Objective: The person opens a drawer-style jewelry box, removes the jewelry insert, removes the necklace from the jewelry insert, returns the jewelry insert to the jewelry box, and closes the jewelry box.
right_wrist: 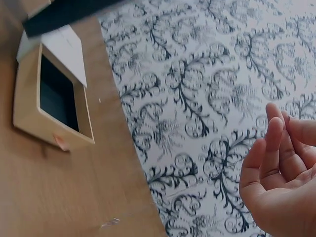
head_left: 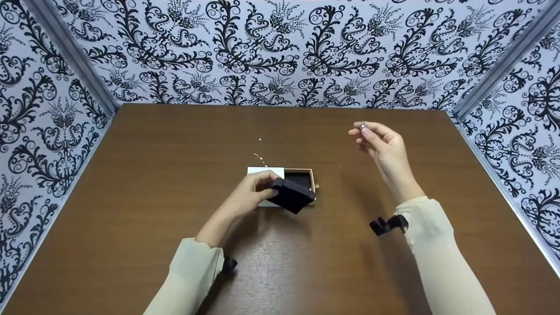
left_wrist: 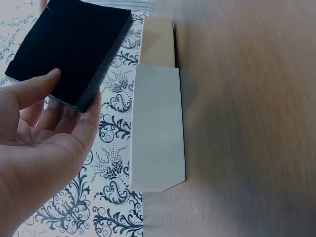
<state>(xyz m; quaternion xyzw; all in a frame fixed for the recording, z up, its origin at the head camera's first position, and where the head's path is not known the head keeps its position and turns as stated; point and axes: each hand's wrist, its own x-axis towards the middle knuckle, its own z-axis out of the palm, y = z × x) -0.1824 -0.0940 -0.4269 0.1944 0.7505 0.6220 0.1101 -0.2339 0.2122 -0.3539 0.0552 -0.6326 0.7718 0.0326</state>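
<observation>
My left hand [head_left: 251, 192] grips a black foam pad [head_left: 292, 195] by one edge, thumb on its face, tilted above the box. That box has a white sleeve [left_wrist: 158, 128] and a tan drawer [right_wrist: 54, 128], slid partway out, with a black bottom. Off to the right, my raised right hand [head_left: 385, 146] pinches a small silvery piece [head_left: 362, 125] between thumb and fingertips. From these fingers a fine chain [right_wrist: 185, 186] runs down to a small shiny pendant [right_wrist: 111, 223] in the right wrist view. The chain is too thin to follow in the head view.
Small gold-coloured specks [head_left: 261, 158] lie in a line on the brown table [head_left: 175, 140] behind the box. A small tab [right_wrist: 60, 142] sticks out of the drawer's front. Patterned walls [head_left: 280, 52] stand behind and at both sides. Black straps hang at both sleeves.
</observation>
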